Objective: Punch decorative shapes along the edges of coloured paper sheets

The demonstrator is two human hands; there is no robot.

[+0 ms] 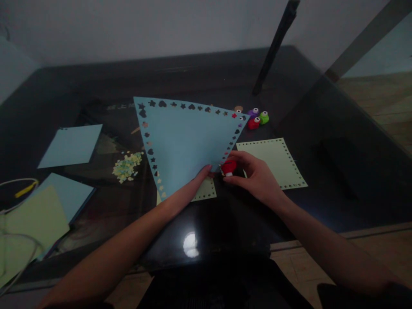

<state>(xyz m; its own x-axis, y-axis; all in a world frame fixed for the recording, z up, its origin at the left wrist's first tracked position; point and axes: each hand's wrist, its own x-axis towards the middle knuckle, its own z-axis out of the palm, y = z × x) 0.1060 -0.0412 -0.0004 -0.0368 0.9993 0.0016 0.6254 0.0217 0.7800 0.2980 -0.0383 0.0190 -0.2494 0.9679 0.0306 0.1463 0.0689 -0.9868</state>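
Note:
A blue sheet of paper (pixel 183 141) is tilted up above the table, with hearts, stars and flowers cut out along its left, top and right edges. My left hand (pixel 202 175) pinches its lower edge, thumb on the near face and the other fingers hidden behind. Between thumb and fingers, my right hand (pixel 254 171) grips a red craft punch (pixel 228 166) at the sheet's lower right edge. Whether the paper sits inside the punch's slot I cannot tell. Beneath the blue sheet, a pale green sheet (pixel 206 190) with punched edges partly shows.
Several punches, among them a purple punch (pixel 252 113) and a green punch (pixel 264 117), stand behind. Paper confetti (pixel 127 167) lies left. A punched green sheet (pixel 273 161) is at right, a blue sheet (pixel 72 146) at left. Stacked paper (pixel 35 219) and a white cable (pixel 22 236) occupy the near left.

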